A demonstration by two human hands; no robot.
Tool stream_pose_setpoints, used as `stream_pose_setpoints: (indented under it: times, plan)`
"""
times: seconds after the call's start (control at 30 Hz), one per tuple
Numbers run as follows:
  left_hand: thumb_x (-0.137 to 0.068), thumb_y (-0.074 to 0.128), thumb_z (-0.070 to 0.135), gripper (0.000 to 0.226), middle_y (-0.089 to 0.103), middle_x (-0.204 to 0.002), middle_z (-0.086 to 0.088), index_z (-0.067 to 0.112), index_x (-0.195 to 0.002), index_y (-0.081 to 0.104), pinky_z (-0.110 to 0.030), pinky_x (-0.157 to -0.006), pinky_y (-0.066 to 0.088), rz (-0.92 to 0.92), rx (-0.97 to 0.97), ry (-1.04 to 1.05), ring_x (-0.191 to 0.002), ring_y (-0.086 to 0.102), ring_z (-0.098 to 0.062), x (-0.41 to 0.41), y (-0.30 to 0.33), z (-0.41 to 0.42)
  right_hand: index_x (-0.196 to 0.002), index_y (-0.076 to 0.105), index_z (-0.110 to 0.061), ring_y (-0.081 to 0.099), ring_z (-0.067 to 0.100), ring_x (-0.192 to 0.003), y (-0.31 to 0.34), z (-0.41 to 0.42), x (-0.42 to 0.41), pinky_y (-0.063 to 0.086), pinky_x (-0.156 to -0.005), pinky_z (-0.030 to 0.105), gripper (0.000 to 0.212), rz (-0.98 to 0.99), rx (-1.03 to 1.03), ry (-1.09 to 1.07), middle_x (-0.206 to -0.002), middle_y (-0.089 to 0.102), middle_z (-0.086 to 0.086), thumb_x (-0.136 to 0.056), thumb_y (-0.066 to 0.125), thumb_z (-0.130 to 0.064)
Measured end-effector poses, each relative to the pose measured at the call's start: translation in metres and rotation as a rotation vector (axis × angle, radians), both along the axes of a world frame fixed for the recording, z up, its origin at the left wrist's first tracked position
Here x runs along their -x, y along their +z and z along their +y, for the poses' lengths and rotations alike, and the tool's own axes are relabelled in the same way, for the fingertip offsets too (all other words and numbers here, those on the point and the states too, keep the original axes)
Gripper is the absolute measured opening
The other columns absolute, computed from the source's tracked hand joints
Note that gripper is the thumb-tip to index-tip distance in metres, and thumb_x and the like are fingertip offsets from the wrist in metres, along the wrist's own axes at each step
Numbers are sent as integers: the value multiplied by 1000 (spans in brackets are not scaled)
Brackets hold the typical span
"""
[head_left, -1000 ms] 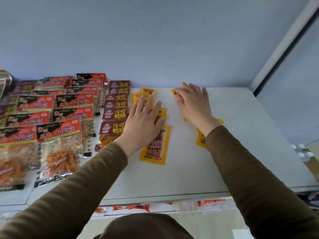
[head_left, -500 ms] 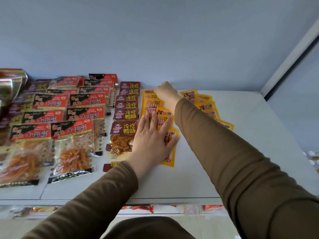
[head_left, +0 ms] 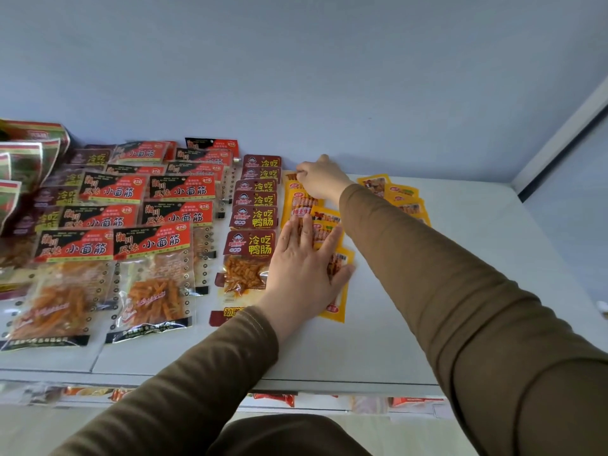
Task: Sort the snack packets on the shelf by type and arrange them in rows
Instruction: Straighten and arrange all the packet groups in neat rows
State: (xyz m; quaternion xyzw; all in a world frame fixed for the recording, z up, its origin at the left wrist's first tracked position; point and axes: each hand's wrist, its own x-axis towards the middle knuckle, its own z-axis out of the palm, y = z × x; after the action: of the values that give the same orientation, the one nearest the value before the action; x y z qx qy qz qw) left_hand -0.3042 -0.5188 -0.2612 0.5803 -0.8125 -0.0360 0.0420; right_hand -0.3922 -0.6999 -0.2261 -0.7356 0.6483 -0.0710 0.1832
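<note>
Flat left hand pressing yellow packets, right hand pinching one

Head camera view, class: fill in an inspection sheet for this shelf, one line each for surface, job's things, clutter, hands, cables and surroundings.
Surface: flat pale grey shelf board, bare at right.
Job's things: red-and-black clear noodle-snack packets in overlapping rows at left; dark maroon packets in one row beside them; yellow sausage-stick packets in a row under the hands; more yellow packets behind the right sleeve.
Clutter: shiny green-and-red foil bags at far left.
Hands: left hand flat on the yellow row; right hand pinches the rearmost yellow packet.
Cables: nothing seen.
Surroundings: blue-grey back wall; lower shelf with packets, blurred.
</note>
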Motion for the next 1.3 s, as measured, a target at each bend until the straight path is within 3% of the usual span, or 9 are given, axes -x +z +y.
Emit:
stream_pose_setpoints:
  times: [0.27, 0.4, 0.47, 0.7, 0.83, 1.0, 1.07, 1.17, 1.3]
  plan:
    - [-94, 1, 78, 79, 0, -171, -19, 39, -162, -3, -49, -128, -5, 20, 21, 8, -158, -3, -39, 1, -1, 1, -144, 44, -9, 49, 33, -127, 12, -6, 0, 41, -110, 40, 40, -46, -70, -57, -143, 42, 18, -108, 39, -26]
    - [-94, 1, 79, 79, -2, -171, -18, 40, -162, -5, -48, -127, -9, 19, 22, 13, -157, -6, -39, 1, -2, 0, -120, 53, -5, 54, 22, -97, 14, -6, 6, 45, -72, 32, 24, -347, -148, -124, -109, 59, 13, -107, 43, -23]
    - [-94, 1, 80, 79, -3, -171, -18, 40, -162, -5, -48, -127, -10, 22, 16, 16, -157, -9, -39, 2, -2, -2, -117, 54, -8, 53, 17, -87, 15, -5, 11, 42, -66, 28, 20, -459, -170, -148, -103, 59, 7, -107, 47, -23]
    - [-95, 3, 78, 79, -6, -170, -19, 39, -162, -5, -49, -128, -6, 14, 7, 30, -157, -10, -39, 5, 5, -12, -129, 48, -20, 64, 25, -106, 2, -1, 21, 56, -74, 33, 28, -705, -137, -160, -122, 59, 13, -103, 57, -17]
    - [-94, 2, 78, 79, -3, -171, -21, 38, -163, -3, -50, -126, -11, -17, 34, 69, -157, -10, -38, 3, 8, -12, -128, 50, -17, 63, 29, -113, -2, -1, 22, 56, -95, 47, 29, -789, -59, -201, -125, 59, 15, -101, 59, -11]
    - [-95, 5, 80, 79, 4, -171, -19, 38, -162, -1, -52, -127, -8, -47, 2, 68, -158, -2, -37, -5, 13, -8, -125, 53, -12, 67, 29, -105, -2, 1, 18, 61, -80, 40, 27, -894, -85, -263, -117, 60, 13, -100, 61, -7]
    - [-95, 7, 80, 79, 5, -171, -18, 39, -162, -1, -53, -127, -6, -30, -23, 54, -158, 0, -37, -7, 20, -10, -124, 55, -11, 66, 24, -100, 1, 4, 18, 58, -67, 29, 27, -878, -52, -301, -113, 63, 8, -98, 65, -12]
    - [-103, 14, 67, 69, 8, -171, -16, 34, -163, 6, -53, -127, 1, 68, 24, 67, -158, 5, -36, -26, 34, -20, -131, 58, -8, 60, 23, -118, 11, 13, 26, 49, -89, 29, 36, -831, -4, -344, -132, 61, 9, -98, 64, -20]
    - [-106, 21, 50, 64, 2, -172, -15, 22, -163, 14, -51, -128, 4, 9, 31, 114, -158, -4, -35, -60, 40, -37, -145, 48, -11, 49, 16, -127, 21, 62, 40, 37, -94, 27, 42, -1001, 22, -432, -143, 50, 2, -104, 51, -19]
